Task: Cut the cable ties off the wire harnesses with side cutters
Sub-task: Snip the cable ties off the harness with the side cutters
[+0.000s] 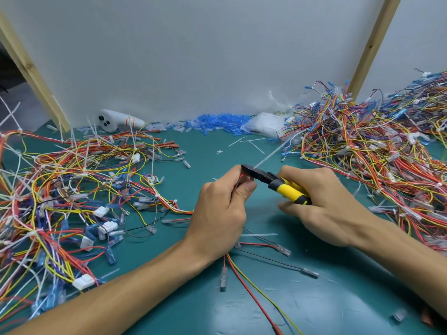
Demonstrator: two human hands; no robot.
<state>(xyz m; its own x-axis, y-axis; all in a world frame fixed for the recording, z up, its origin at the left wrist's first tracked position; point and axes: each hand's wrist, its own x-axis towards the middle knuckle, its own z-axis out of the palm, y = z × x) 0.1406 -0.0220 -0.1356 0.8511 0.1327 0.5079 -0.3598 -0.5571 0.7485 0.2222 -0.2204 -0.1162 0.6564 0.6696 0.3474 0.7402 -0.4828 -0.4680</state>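
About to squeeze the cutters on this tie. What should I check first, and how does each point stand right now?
1. Right hand has a firm grip on the yellow handles of the side cutters: ok.
2. Left hand pinches the harness right at the cutter head: ok.
3. Cable tie tail sticks out past the head, so the tie is at the blades: ok.
4. Blades on the tie only, with no wire between them: cannot tell, the fingers hide it.
5. Left fingertips clear of the blades: cannot tell, they sit right against the head.
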